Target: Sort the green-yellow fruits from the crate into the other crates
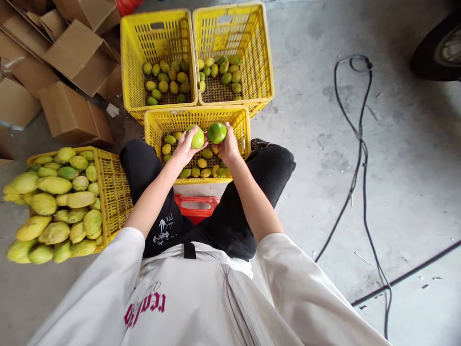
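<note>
My left hand is closed around a pale green, lemon-like fruit, thumb on top. In my right hand is a darker, glossy green, lemon-like fruit, gripped from its right side. The two fruits are close together above the near yellow crate, which stands between my knees. Several green and yellow fruits lie scattered on that crate's floor, partly hidden by my hands and forearms.
Two more yellow crates stand beyond, with similar fruit low inside. A yellow crate heaped with larger-looking yellow-green fruit is at my left. Cardboard boxes pile up behind it. A black cable, a wheel and a red plastic object also show.
</note>
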